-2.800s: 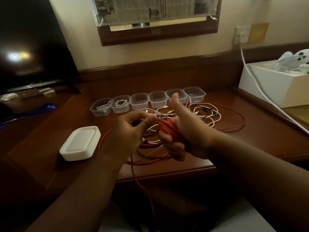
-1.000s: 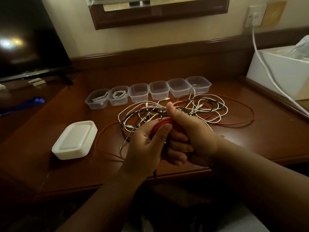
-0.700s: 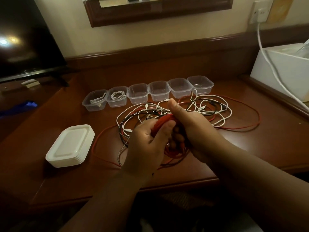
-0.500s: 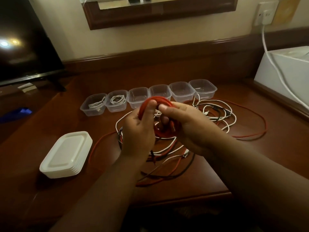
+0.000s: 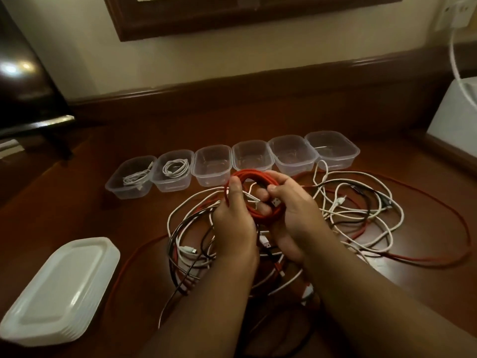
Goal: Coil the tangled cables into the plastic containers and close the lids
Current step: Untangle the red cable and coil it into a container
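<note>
A coiled red cable point(image 5: 254, 178) is held up between both hands above the desk. My left hand point(image 5: 233, 220) grips its left side and my right hand point(image 5: 291, 215) grips its right side, with the USB plug point(image 5: 275, 202) near the thumb. Below them lies a tangle of white, black and red cables point(image 5: 348, 210). A row of several clear plastic containers stands behind: the two leftmost point(image 5: 131, 177) point(image 5: 174, 170) hold coiled white cables, and the others, such as the third point(image 5: 212, 164), look empty.
A stack of white lids point(image 5: 59, 290) lies at the front left of the wooden desk point(image 5: 64, 210). A dark TV point(image 5: 23, 81) stands at the back left, a white box point(image 5: 454, 117) at the right, with a white wall cord point(image 5: 454, 55) running to it.
The red cable, earlier wound around my right hand, now forms a loose ring held by both hands. The hands have lifted and moved forward toward the container row.
</note>
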Tool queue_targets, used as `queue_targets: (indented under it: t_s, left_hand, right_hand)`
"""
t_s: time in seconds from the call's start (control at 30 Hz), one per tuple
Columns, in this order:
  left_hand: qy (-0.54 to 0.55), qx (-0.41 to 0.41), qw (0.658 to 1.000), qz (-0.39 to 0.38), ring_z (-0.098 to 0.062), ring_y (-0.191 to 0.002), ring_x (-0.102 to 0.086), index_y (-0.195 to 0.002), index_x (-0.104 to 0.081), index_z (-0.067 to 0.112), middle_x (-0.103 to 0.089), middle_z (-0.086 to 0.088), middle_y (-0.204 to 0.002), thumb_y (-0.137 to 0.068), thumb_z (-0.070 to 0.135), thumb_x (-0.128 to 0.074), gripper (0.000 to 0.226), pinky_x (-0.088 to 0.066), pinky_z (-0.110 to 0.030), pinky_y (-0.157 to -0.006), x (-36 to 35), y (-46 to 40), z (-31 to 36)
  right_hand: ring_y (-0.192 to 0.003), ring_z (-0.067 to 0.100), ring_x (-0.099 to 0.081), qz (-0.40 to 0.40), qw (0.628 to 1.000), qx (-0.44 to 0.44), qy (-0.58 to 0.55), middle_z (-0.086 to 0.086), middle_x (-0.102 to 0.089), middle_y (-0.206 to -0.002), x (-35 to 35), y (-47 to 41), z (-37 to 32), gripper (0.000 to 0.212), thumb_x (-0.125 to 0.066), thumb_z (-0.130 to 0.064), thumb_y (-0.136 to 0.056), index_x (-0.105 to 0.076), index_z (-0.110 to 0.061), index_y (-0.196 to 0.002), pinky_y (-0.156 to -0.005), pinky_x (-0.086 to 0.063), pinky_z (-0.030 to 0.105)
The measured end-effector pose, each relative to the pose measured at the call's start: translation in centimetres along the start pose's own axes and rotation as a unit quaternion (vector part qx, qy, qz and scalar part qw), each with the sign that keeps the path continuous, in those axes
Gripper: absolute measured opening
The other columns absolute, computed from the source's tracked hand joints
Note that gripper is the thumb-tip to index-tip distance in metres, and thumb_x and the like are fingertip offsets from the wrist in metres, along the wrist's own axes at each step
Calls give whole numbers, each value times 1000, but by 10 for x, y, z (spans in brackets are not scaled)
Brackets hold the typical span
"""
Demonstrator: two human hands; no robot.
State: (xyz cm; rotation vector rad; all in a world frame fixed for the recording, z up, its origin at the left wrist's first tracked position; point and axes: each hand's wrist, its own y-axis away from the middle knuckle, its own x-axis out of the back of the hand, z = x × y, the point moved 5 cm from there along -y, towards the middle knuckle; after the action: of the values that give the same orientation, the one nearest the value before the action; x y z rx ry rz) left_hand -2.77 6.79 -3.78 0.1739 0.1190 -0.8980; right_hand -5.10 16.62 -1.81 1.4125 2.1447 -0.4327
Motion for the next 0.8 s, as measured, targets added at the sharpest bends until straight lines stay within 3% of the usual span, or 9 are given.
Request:
queue_targets:
  t_s: [0.17, 0.2, 0.33, 0.43, 0.5, 0.57, 0.63, 0.7, 0.8]
  left_hand:
    - [-50, -56, 996, -43, -6, -64, -66, -87, -71, 19, -71, 1, -73, -96, 57, -45, 46, -52, -19, -57, -2, -4, 3]
    - [-60, -60, 995, -54, -6, -66, -68, -88, -71, 19, -73, 1, -75, -96, 56, -46, 45, -53, -19, -58, -2, -3, 5]
    - [-164, -160, 966, -117, -13, -85, -69, -101, -62, 36, -69, -1, -90, -96, 41, -56, 9, -59, -46, -81, 4, -3, 20]
    - [-268, -256, 915, -158, -9, -84, -68, -111, -56, 45, -64, 11, -89, -83, 49, -62, 29, -61, -43, -73, 13, 5, 47]
    - [-308, -285, 888, -188, -14, -76, -67, -102, -62, 37, -64, 7, -85, -82, 51, -63, 25, -60, -42, -67, 25, 18, 64]
    - [-288, -283, 886, -227, -27, -63, -60, -86, -64, 21, -61, -5, -70, -88, 45, -65, 25, -52, -46, -58, 40, 31, 79]
    - [-212, -250, 906, -266, -17, -46, -48, -73, -56, 7, -51, -2, -54, -88, 37, -64, 34, -42, -31, -43, 56, 46, 93]
    - [-171, -240, 915, -277, -3, -42, -44, -69, -53, 9, -47, 10, -49, -85, 31, -61, 29, -37, -15, -42, 70, 60, 105]
    - [-194, -290, 907, -238, -9, -46, -43, -66, -57, 22, -47, 8, -52, -91, 38, -62, 30, -38, -21, -43, 83, 73, 116]
  right_hand:
    - [-58, 10, -49, -20, 1000, -12, 17, 2, -56, -71, 10, -5, -8, 29, -40, -10, -102, -54, -13, -127, -64, -43, 27]
    - [-58, 10, -48, -26, 999, -17, 23, 2, -56, -71, 13, -4, -11, 29, -40, -11, -102, -54, -12, -128, -64, -43, 27]
    - [-58, 10, -49, -38, 986, -63, 150, 3, -56, -76, 20, 4, -22, 25, -41, -11, -103, -56, -13, -123, -60, -44, 24]
    - [-60, 10, -51, -70, 947, -115, 292, 4, -58, -80, 21, 17, -32, 23, -46, -12, -102, -56, -18, -121, -59, -45, 23]
    - [-59, 10, -52, -86, 932, -143, 321, 5, -59, -80, 20, 31, -40, 23, -47, -10, -101, -54, -18, -121, -56, -45, 22]
    - [-57, 11, -50, -103, 929, -166, 315, 6, -60, -77, 20, 46, -49, 22, -47, -7, -100, -53, -13, -121, -52, -43, 21]
    - [-55, 12, -49, -126, 926, -174, 309, 7, -60, -74, 19, 63, -59, 21, -47, -4, -98, -52, -9, -118, -50, -41, 20]
    - [-53, 11, -51, -157, 921, -172, 312, 7, -61, -74, 14, 83, -67, 18, -48, -3, -97, -52, -8, -114, -48, -42, 18]
    - [-55, 13, -53, -214, 911, -155, 317, 7, -62, -74, -1, 115, -68, 17, -56, -9, -92, -53, -9, -109, -52, -44, 21]
